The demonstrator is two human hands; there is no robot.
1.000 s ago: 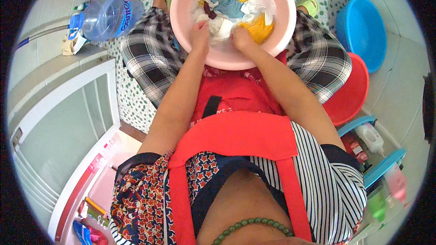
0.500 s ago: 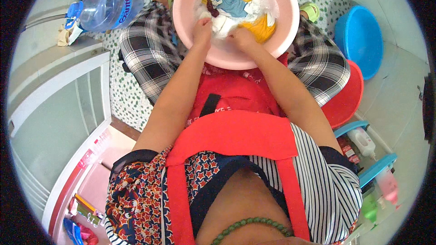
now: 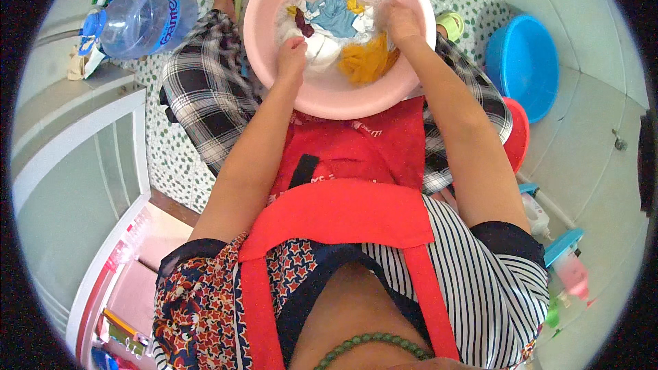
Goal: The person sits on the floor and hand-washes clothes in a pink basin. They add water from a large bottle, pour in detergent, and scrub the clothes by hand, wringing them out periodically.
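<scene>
Cloths: I see a yellow cloth (image 3: pixel 370 60), blue cloth (image 3: pixel 334 15) and white cloth (image 3: pixel 321 53) in sudsy water.
Pink basin (image 3: pixel 343 106): holds them all.
Progress: wetting looks done, I judge; suds remain, and none of these pieces is out.
Left hand (image 3: pixel 293 60): curled by the white cloth (grip unclear from here).
Right hand (image 3: pixel 404 24): inside the basin's right; fingertips blurred, I can't tell.
Blue tub (image 3: pixel 524 68): apart, rightward.

Bright, soft light — the fisheye bending the white-framed panel (image 3: pixel 79 209) at left, dark corners grainy.

Green-spotted floor (image 3: pixel 177 164) and a frosted panel (image 3: pixel 79 181) left of the left hand (image 3: pixel 292 62); pale wall (image 3: pixel 593 113) right of the right hand (image 3: pixel 403 22).
</scene>
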